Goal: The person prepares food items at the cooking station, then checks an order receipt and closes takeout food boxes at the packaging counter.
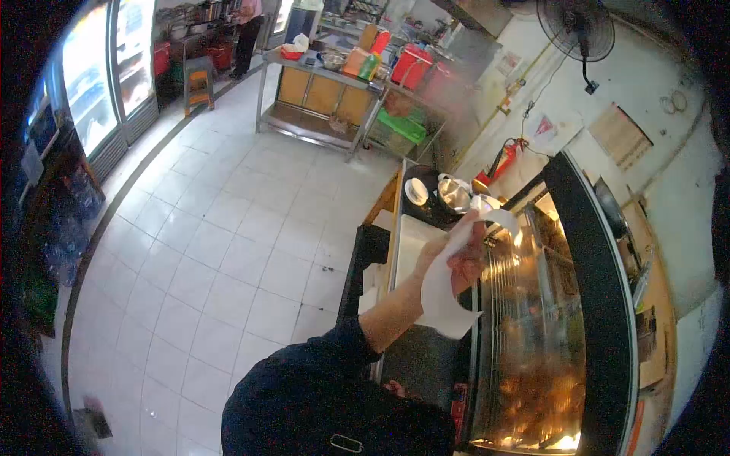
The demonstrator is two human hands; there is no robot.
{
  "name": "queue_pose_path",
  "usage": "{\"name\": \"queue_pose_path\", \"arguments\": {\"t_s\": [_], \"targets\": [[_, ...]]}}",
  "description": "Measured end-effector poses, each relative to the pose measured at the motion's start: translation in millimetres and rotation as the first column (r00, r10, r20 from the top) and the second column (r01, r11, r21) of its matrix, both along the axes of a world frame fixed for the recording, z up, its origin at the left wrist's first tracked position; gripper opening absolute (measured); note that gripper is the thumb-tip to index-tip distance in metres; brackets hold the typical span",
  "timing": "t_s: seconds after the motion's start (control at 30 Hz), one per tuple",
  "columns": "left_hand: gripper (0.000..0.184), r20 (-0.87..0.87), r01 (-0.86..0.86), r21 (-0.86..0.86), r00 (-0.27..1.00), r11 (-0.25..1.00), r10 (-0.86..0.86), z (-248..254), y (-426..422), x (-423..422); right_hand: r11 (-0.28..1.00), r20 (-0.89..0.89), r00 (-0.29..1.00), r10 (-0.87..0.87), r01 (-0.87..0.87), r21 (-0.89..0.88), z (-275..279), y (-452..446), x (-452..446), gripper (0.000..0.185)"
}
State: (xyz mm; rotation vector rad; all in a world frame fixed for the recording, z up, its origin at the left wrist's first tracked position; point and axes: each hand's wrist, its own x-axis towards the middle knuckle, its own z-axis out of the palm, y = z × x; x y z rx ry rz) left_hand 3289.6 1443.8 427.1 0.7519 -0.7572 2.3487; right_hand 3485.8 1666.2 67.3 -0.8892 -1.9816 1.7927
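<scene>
My left hand [469, 254] reaches out over the counter, its arm bare below a black sleeve. Its fingers are closed on a curled sheet of white paper [444, 298], which wraps around part of the hand and hides some fingers. Just right of the hand is a lit, glass-fronted warming cabinet [525, 327] with blurred golden-brown contents. What seems to be my right hand [394, 387] shows only as a small patch of fingers near my body, and its grip is hidden. Past the paper, a steel bowl [454, 194] and a white dish [415, 191] sit on a dark round surface.
A steel worktable [319, 72] with bowls and bottles stands ahead, near a red container [411, 65]. Glass-door fridges [90, 76] and a stool [198, 85] are at left, with another person [248, 34] beyond. A fan [576, 30] and fire extinguisher [502, 161] are on the right wall.
</scene>
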Motion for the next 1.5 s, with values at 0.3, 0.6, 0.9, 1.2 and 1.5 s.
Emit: {"name": "queue_pose_path", "arguments": {"t_s": [0.3,0.6,0.9,1.2,1.5], "targets": [[0.027,0.046,-0.099,-0.1,0.993,0.99,0.104,-15.1,-42.5,-31.0,0.999,0.027,1.0,0.003,-0.002,-0.051,11.3,-34.0,-43.1,0.014],[0.024,0.026,-0.37,-0.537,0.891,0.758,0.453,-20.6,-32.9,-31.2,0.998,0.045,0.999,0.009,-0.007,-0.061,21.6,-35.4,-48.1,0.014],[0.033,-0.198,-0.442,-0.542,0.894,0.715,0.403,-26.3,-15.7,-37.8,0.998,0.054,0.998,0.038,-0.035,-0.048,24.6,-25.9,-50.1,0.015],[0.028,-0.232,-0.607,-0.268,0.794,0.748,0.562,-35.3,-22.8,-37.6,0.998,0.044,0.997,0.058,-0.057,-0.03,33.6,-19.4,-45.2,0.016],[0.035,-0.622,-0.625,-0.708,0.772,0.328,0.129,-40.7,13.5,-28.7,0.942,-0.076,0.989,0.13,-0.1,0.319,19.4,-41.0,-20.2,0.029]]}}
